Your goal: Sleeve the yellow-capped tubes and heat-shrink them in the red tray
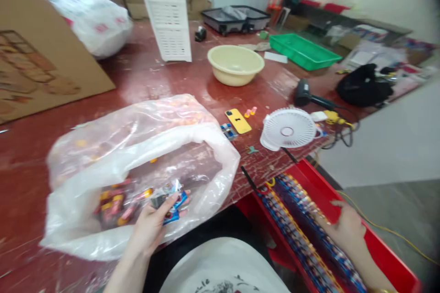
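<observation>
My left hand (pixel 153 224) is inside the mouth of a large clear plastic bag (pixel 137 169) on the red table, closed on a small blue packet (pixel 173 203). More small red and yellow packets (pixel 113 203) lie in the bag. My right hand (pixel 345 226) rests, fingers down, on rows of blue and red packets (pixel 302 229) stacked in a red tray (pixel 378 252) at the lower right; I cannot see whether it grips any.
On the table (pixel 137 73) stand a cream bowl (pixel 235 64), a white fan (pixel 287 129), a yellow phone (pixel 238 121), a black hair dryer (pixel 305 94), a green tray (pixel 302 50), a white rack (pixel 168 13) and a cardboard box (pixel 41 55). A black bag (pixel 364 84) lies far right.
</observation>
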Motion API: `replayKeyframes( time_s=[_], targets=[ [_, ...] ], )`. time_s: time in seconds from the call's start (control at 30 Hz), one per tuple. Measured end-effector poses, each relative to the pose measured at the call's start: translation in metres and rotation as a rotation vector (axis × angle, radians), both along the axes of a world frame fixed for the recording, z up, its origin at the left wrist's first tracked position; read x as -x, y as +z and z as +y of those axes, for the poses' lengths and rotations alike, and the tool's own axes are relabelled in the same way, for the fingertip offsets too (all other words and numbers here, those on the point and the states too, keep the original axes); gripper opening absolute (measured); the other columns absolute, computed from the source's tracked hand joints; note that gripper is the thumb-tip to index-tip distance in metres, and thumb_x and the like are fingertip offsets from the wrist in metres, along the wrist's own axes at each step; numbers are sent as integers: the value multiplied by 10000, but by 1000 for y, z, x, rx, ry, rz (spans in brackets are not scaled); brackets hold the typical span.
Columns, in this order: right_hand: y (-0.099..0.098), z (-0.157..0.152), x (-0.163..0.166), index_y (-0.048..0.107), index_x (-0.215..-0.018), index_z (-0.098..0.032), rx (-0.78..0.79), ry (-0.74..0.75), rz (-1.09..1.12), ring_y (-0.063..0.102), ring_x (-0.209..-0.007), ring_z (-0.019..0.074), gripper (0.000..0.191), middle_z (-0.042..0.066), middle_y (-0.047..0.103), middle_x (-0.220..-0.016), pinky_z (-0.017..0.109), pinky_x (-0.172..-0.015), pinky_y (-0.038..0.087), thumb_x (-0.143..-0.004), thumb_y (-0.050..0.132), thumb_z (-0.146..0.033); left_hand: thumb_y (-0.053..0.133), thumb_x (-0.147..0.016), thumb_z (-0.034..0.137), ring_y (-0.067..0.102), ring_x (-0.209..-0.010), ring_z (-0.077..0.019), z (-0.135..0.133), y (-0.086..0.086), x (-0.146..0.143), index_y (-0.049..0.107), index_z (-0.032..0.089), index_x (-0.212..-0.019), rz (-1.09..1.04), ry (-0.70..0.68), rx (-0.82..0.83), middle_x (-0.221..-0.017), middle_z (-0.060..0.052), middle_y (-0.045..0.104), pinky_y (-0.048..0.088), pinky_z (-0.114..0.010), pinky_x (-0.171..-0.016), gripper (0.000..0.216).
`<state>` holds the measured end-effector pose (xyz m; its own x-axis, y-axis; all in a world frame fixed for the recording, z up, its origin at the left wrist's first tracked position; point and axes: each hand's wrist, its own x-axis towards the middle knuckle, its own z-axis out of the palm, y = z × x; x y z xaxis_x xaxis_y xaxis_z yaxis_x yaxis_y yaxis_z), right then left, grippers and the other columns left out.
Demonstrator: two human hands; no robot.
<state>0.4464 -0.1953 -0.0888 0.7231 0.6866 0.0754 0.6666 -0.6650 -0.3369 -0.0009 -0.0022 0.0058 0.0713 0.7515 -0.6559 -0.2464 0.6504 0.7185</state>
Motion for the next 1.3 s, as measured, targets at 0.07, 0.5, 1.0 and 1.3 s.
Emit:
replayKeyframes(
  time_s=[0.07, 0.5, 1.0, 1.3],
  targets=[
    [27, 57, 53, 525, -1034, -208, -313, 336, 90, 610, -1036, 317, 403, 134, 611, -1090, 508, -905, 489, -752, 662, -463, 947, -443, 365, 715, -697, -210, -3, -2, 9, 739, 124, -780, -4, 48, -29, -779, -65, 760, 597, -278, -607, 464],
    [44, 333, 413, 639, -1057, -188, -38, 1284, 494, 602, -1078, 226, 243, 86, 695, -1122, 334, -988, 440, -868, 502, -122, 923, -509, 412, 702, -667, -206, -13, 1, 31, 720, 118, -807, -18, 306, -63, -738, -78, 739, 571, -255, -514, 466],
    [116, 247, 257, 463, -947, -261, -509, 1115, 1094, 626, -828, 139, 241, -3, 641, -898, 306, -749, 514, -841, 680, -266, 907, -543, 347, 559, -511, -123, -5, -14, 8, 701, 125, -682, -10, -22, -269, -554, -12, 649, 445, -236, -535, 333],
    [125, 254, 270, 534, -816, -213, -258, 1269, 1015, 541, -723, 116, 195, -4, 588, -808, 286, -680, 469, -825, 688, -332, 891, -551, 356, 571, -537, -138, -8, -1, 2, 684, 134, -610, 99, -38, -297, -568, -11, 649, 454, -244, -550, 309]
  ],
)
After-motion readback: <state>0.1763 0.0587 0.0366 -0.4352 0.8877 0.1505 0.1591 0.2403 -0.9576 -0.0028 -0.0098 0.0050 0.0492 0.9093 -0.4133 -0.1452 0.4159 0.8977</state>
